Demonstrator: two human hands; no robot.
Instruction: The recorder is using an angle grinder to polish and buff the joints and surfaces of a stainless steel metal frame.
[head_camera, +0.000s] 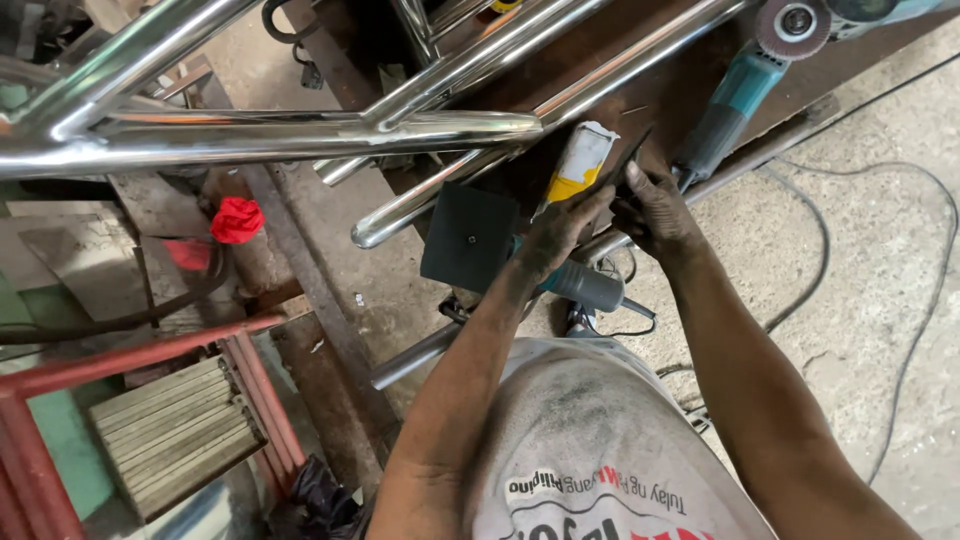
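Steel tubes (300, 135) gleam above your hands — your left hand (560, 235) grips a yellow-white stick (578, 165), your right hand (655, 215) pinches a dark thin disc (628, 158) beside it.

Both bare forearms rose from the lower edge of the frame and converged just right of centre. The left hand (555, 235) was curled shut, knuckles toward the upper left, fingers wrapped tight. The right hand (655, 210), close beside it and slightly higher, pinched with fingertips pointing toward the top of the frame. Both hands and wrists were darkened with grime.
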